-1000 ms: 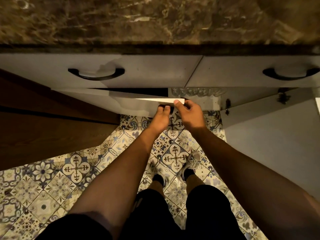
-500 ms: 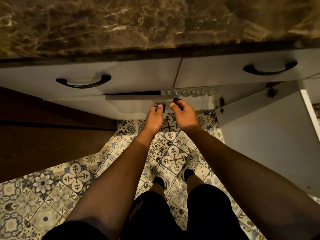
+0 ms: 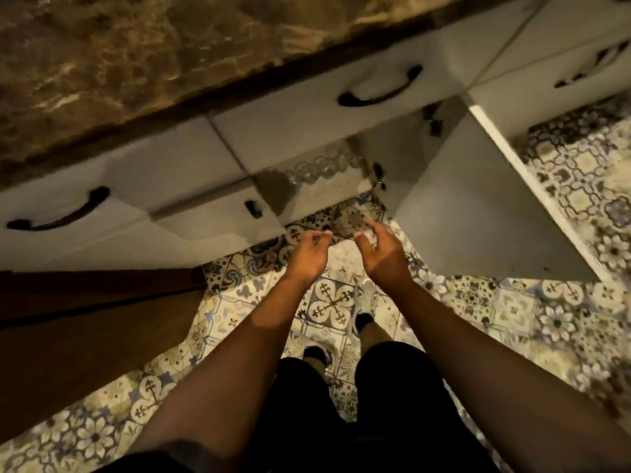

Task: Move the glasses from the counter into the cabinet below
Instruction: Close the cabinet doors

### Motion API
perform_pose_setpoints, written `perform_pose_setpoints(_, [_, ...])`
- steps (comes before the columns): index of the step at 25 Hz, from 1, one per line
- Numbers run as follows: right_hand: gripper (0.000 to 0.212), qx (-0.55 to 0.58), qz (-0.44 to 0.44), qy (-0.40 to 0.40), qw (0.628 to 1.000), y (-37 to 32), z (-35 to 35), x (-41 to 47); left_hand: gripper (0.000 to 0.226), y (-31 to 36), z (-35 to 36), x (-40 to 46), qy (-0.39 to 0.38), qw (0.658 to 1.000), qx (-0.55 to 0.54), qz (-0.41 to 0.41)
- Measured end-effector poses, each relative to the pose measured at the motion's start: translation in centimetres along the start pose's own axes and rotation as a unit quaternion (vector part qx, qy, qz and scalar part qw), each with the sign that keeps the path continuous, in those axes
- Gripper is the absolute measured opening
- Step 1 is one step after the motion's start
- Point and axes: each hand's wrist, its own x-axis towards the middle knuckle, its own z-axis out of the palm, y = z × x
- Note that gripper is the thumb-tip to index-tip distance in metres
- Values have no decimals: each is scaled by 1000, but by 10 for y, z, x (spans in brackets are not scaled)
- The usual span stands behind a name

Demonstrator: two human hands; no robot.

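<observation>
Several clear glasses (image 3: pixel 322 167) stand in a row inside the lower cabinet, just under the drawer fronts. The cabinet's left door (image 3: pixel 218 213) is shut; its right door (image 3: pixel 478 213) swings wide open toward me. My left hand (image 3: pixel 307 252) hovers in front of the cabinet opening with fingers loosely curled, holding nothing. My right hand (image 3: pixel 380 249) is beside it, fingers spread, also holding nothing. Both hands are off the doors. The brown marble counter (image 3: pixel 136 63) fills the top; no glasses show on the visible part.
Two drawers with black curved handles, one handle (image 3: pixel 58 213) at the left and another handle (image 3: pixel 380 88) in the middle, sit under the counter. A brown wooden panel (image 3: pixel 85 336) stands at left. Patterned floor tiles (image 3: pixel 512 319) and my feet lie below.
Both hands have let go of the left door's edge and pulled back. That door is now shut. My view has tilted and swung left.
</observation>
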Motion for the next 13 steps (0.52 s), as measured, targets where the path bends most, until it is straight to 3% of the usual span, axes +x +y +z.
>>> perform_pose_setpoints(7, [40, -15, 7, 146, 989, 50, -120, -9, 35, 82, 112, -18, -103, 992, 52, 51])
perform_pose_setpoints(13, [35, 3, 42, 219, 975, 87, -215, 4, 58, 163, 214, -21, -153, 981, 90, 83])
